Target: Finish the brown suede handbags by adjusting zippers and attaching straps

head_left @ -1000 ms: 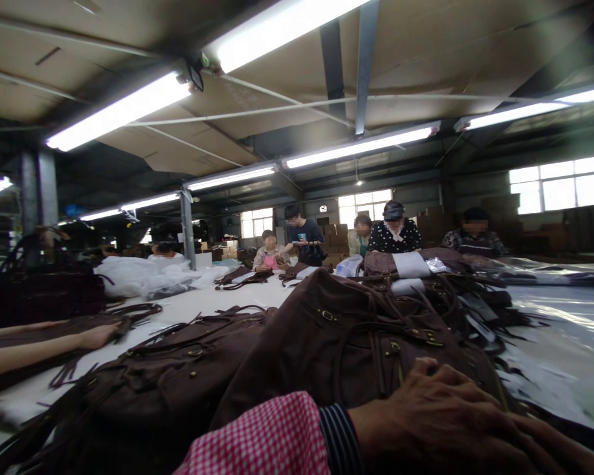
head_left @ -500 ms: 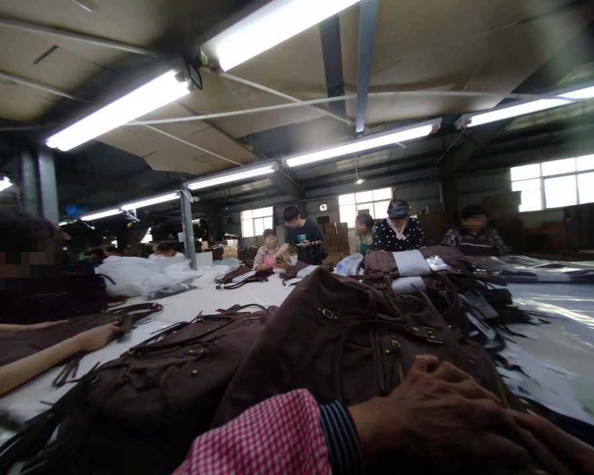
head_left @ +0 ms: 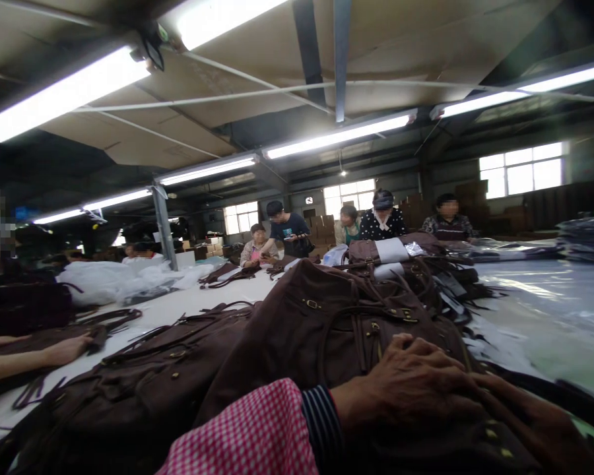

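— Two hands on one item, noted. Where is it, and how do the fingers stand?

— Brown bag [head_left: 272, 343]: directly before the wearer, upper part peaked, base out of sight. Left hand [head_left: 403, 386] lies across its right side, fingers extended, unclenched, tips overlapping the right hand [head_left: 529, 412]. Right fingers dim and partly covered; cannot tell whether they grasp.

— Likely failures?

— First, slumping. Leather looks soft; pressure on one side only could fold the peak over. Second, snagging. A neighbouring bag [head_left: 163, 382] lies close on the left, contact unclear; the looped handle [head_left: 323, 343] or buckle [head_left: 311, 304] could catch its straps and drag both.

— Anything beyond?

— Stack of bags [head_left: 426, 264], loosely piled, straps trailing. Should the brown bag be shoved forward, the stack might slide; uneven support would be the cause.

— Weakest point?

— Purchase, in my judgement. Left fingers laid flat could skid on smooth hide under a sudden pull.
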`<state>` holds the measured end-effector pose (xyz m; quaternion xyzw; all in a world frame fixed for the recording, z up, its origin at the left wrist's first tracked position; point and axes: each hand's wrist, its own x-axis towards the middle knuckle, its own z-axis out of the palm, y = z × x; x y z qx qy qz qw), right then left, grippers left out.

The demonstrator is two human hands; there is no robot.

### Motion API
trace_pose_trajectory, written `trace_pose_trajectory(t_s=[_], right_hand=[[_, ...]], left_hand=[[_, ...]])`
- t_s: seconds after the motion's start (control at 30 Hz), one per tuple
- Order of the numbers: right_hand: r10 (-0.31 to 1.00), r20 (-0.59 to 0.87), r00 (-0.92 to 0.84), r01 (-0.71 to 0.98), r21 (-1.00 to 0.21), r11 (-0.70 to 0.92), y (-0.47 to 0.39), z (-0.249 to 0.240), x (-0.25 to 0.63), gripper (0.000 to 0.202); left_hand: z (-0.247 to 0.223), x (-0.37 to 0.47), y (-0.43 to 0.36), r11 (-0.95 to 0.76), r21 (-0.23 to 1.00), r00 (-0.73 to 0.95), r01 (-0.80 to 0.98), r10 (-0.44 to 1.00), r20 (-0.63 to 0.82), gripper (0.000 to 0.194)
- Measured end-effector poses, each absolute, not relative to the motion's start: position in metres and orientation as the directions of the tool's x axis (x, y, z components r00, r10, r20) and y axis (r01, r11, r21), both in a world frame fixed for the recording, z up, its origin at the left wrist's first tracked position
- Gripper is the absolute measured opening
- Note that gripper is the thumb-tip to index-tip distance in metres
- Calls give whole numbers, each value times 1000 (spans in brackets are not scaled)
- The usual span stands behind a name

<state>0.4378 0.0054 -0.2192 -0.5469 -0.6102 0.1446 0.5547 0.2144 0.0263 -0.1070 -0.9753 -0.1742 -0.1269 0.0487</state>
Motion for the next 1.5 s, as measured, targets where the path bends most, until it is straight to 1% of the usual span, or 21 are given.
trace_pose_trajectory(t_s=[0.07, 0.13, 0.27, 0.4, 0.63, 0.73, 1.07, 1.5], right_hand=[[875, 463, 144, 435, -823, 364, 7, -222, 439, 32], [897, 427, 118, 394, -849, 352, 7, -222, 440, 31], [891, 437, 122, 410, -840, 356, 4, -219, 440, 30], [889, 448, 97, 430, -824, 368, 4, -217, 438, 36], [881, 473, 23, 440, -796, 416, -4, -202, 433, 43], [882, 471, 1, 431, -796, 425, -4, -198, 432, 46], [886, 464, 3, 400, -812, 424, -1, -203, 432, 44], [884, 466, -26, 395, -808, 437, 0, -201, 432, 42]], left_hand=[[-106, 215, 26, -932, -49, 903, 360, 335, 268, 38], [-106, 215, 25, -927, -40, 896, 373, 348, 275, 39], [-107, 216, 25, -917, -37, 886, 397, 372, 278, 37], [-106, 216, 26, -923, -51, 897, 381, 356, 263, 35], [-104, 216, 26, -927, 28, 878, 375, 364, 311, 31], [-103, 217, 26, -927, 52, 877, 371, 369, 309, 31], [-104, 218, 29, -925, 28, 881, 379, 370, 296, 32], [-106, 219, 33, -929, 46, 879, 366, 362, 311, 31]])
